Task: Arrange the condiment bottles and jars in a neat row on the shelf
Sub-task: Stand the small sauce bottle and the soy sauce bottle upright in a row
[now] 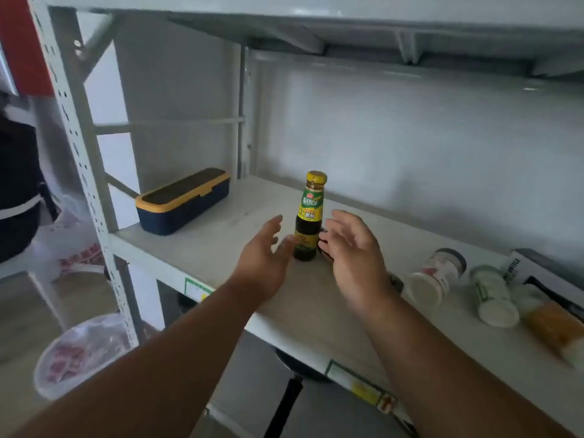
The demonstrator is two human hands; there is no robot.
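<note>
My left hand [264, 259] and right hand [352, 248] hang either side of the dark sauce bottle [309, 218], fingers spread loose and holding nothing. The bottle stands upright on the shelf [221, 248] between my palms; my left thumb looks to be touching or nearly touching its lower body, and I cannot tell which. My right fingers sit just beside it, with something small and dark behind them that I cannot make out.

This bottle looks like glass, full of dark liquid, so I judge it fairly heavy for its build, rigid, and smooth enough to slip where the label ends. It is tall and narrow, so it would tip easily if nudged near the yellow cap. The safest hold, I think, is around the wide lower body over the label, thumb opposite fingers.

Off to the right of my right hand, well apart from it, three more containers lie on their sides: a white-lidded jar [434, 278], a green-labelled jar [493, 295] and an orange-filled bottle [551, 327]. They will roll, so each wants a grip around the middle before standing it up beside the sauce bottle. Far beyond my left fingers a navy box with a yellow rim [183, 200] rests near the shelf's end.
</note>
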